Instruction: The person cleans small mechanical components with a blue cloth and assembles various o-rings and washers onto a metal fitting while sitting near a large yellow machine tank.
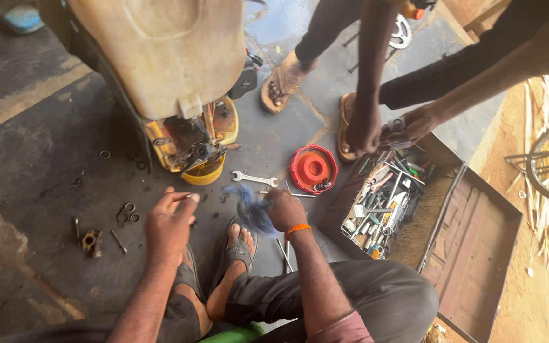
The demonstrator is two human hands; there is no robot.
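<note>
Right hand [285, 209] has its fingers closed around a blurry blue rag [249, 213] just over the floor by the sandalled foot. Left hand [168, 225] pinches something tiny, can't tell what. Wooden toolbox [478, 254] is crammed with wrenches; another person's hands [382, 130] dig in its far corner.

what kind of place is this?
Likely an informal repair workshop on a concrete floor: an open toolbox packed with tools, a spanner lying loose, and a partly stripped yellow machine.
</note>
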